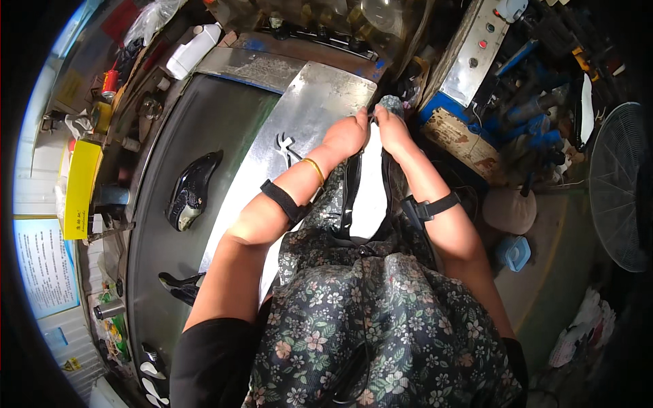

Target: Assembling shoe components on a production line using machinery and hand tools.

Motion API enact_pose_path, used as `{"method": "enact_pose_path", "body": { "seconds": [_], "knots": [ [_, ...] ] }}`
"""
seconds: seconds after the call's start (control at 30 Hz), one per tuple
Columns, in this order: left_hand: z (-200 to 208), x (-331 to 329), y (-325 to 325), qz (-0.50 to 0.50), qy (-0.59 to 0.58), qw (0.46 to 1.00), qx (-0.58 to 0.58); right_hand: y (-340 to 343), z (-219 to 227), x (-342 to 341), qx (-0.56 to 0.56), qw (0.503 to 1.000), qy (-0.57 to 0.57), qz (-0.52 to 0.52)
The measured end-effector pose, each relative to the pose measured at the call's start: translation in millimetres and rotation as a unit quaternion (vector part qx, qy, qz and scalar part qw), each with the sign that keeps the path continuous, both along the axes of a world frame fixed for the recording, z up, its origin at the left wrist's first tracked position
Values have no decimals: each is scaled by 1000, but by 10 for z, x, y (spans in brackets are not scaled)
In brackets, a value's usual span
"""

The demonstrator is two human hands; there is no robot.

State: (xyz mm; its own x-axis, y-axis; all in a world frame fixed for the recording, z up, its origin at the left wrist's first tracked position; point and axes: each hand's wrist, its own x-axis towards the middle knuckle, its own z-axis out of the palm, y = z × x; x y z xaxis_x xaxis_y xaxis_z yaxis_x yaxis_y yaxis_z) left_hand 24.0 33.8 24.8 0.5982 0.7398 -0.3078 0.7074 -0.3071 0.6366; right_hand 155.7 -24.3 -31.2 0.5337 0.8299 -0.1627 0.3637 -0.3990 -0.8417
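Observation:
A black shoe upper with a white insole (369, 183) facing up lies lengthwise between my forearms, its near end close to my floral apron (367, 319). My left hand (348, 132) is closed on the left side of the shoe's far end. On the other side, my right hand (392, 130) pinches the same end, thumbs close together. What exactly lies under my fingertips is hidden. A pair of pincers (286, 146) rests on the metal sheet (299, 109) just left of my left wrist. Beyond my right hand sits a grey speckled piece (391, 103).
Left of the metal sheet runs a dark belt (231, 115) carrying a black shoe (192, 190) and another black shoe part (179, 287). A machine panel with buttons (476, 51) stands at the far right. Further right are a light-blue plastic basket (515, 253) and a fan (617, 187).

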Motion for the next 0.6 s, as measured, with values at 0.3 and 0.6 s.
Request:
{"method": "enact_pose_path", "body": {
  "seconds": [0.3, 0.6],
  "knots": [
    [-75, -644, -371, 20, -187, 975, -118, 65, 253, -301, 170, 929, 306, 120],
    [-221, -1246, -964, 194, -359, 815, -413, 47, 831, -83, 222, 911, 275, 211]
  ]
}}
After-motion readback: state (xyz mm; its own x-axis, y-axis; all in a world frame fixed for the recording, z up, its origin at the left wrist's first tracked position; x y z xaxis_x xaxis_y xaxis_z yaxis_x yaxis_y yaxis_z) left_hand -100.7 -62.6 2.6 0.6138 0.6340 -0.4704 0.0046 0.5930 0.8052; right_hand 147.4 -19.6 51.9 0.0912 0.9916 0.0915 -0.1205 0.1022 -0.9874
